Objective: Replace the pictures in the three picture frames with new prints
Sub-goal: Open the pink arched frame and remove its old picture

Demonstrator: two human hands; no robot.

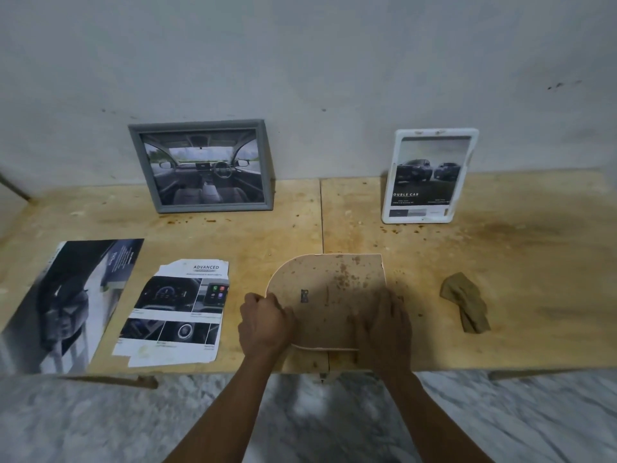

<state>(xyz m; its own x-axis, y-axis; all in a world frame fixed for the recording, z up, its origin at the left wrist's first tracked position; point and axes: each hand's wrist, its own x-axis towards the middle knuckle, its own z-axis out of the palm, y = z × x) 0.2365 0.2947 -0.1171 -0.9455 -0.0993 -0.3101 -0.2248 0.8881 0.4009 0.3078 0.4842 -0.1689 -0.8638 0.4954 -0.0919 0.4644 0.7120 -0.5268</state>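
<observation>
You stood at a wooden table (pixel 500 262) set against a grey wall (pixel 334 61). Three picture frames were in view. Two stood upright at the back, leaning on the wall: a grey frame (pixel 201 166) on the left that held a print of a car interior, and a white frame (pixel 430 176) on the right that held a print of two pickup trucks. The third frame (pixel 329 295) lay face down at the near edge, its stained brown backing up, rounded on its left side. Your left hand (pixel 265 324) gripped its left edge with curled fingers. Your right hand (pixel 384 325) lay flat on its right part, fingers straight and pressing down. Two loose prints lay to the left: a large dark car print (pixel 71 304) and, beside it, a torn dashboard sheet (pixel 177 314). One crumpled brown cloth (pixel 465 302) lay apart on the right.
</observation>
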